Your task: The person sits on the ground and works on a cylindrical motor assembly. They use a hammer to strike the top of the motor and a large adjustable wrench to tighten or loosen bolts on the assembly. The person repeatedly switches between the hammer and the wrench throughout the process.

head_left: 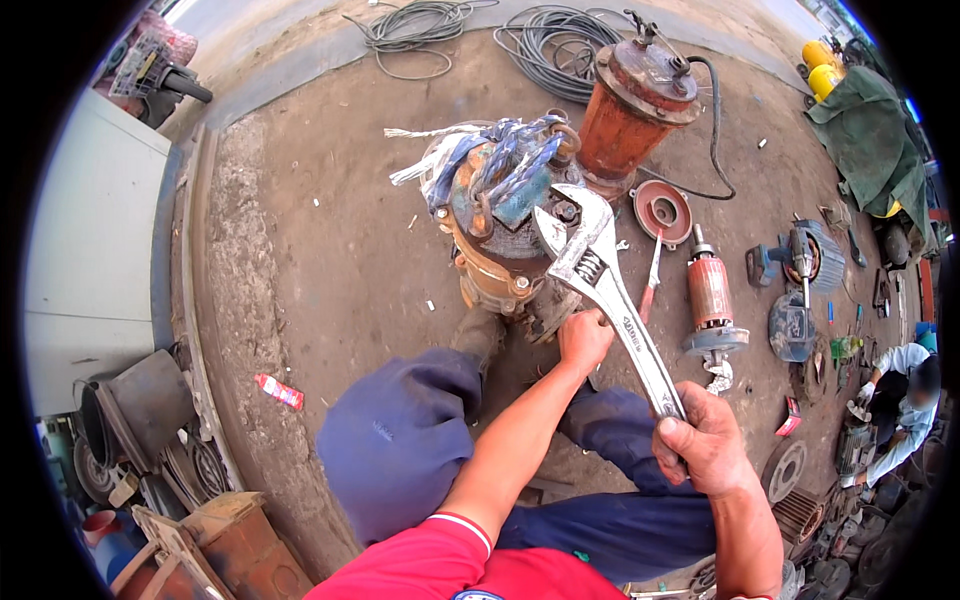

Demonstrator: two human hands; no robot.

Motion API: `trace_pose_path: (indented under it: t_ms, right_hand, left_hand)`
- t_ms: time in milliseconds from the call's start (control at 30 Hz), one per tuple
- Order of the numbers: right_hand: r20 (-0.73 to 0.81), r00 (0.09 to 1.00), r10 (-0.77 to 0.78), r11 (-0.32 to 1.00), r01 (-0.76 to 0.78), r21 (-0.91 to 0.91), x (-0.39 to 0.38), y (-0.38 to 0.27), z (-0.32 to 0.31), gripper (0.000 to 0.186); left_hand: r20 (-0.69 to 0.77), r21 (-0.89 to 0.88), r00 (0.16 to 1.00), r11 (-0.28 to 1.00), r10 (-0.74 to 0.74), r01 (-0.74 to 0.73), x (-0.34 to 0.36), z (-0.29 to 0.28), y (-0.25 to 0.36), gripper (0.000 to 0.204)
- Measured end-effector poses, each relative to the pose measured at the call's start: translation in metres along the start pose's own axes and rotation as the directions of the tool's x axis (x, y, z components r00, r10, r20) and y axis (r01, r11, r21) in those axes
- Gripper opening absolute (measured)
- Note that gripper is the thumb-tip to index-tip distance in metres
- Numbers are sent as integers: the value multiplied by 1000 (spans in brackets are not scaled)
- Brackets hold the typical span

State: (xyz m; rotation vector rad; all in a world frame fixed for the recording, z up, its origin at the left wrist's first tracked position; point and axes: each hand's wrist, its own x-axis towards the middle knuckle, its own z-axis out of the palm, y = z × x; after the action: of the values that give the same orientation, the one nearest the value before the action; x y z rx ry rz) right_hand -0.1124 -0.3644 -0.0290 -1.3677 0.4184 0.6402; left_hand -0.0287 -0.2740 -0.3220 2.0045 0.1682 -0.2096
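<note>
My right hand [708, 440] is wrapped round the handle end of a big adjustable wrench [628, 312]. The wrench slants up and to the left, its jaws over the right side of a pump [490, 262]. This worn pump stands upright in front of my knees, with blue and white rope [500, 160] tangled through its top. Bolts show around its orange-brown flange. My left hand [585, 342] is closed low at the pump's right side, below the wrench head; what its fingers hold is hidden.
Behind the pump stands an orange motor housing [635, 115] with a cable. To the right lie a round flange [663, 213], a screwdriver [652, 285], a rotor [710, 295] and a blue power tool [800, 260]. A co-worker [905, 395] crouches far right. Scrap parts [215, 550] fill the lower left.
</note>
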Motion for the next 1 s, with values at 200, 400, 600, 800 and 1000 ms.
trace_pose_path:
  t_ms: [200, 400, 600, 800, 1000]
  right_hand:
    - [0, 999, -54, 997, 54, -59, -2, 7, 11, 40]
    - [-147, 759, -634, 416, 175, -892, -10, 11, 25, 35]
    - [56, 499, -865, -109, -77, -991, 14, 17, -7, 41]
    - [-231, 716, -658, 295, -37, -955, -3, -11, 15, 20]
    - [-334, 647, -685, 534, 135, -834, -31, -35, 27, 17]
  left_hand:
    - [9, -57, 1000, 998, -3, 4, -4, -6, 5, 36]
    - [229, 133, 973, 988, 39, -72, 19, 0, -15, 37]
    - [334, 87, 940, 991, 66, -100, 21, -9, -16, 38]
    - [351, 113, 936, 992, 13, -56, 13, -12, -13, 37]
    - [195, 193, 972, 967, 128, -166, -10, -16, -8, 39]
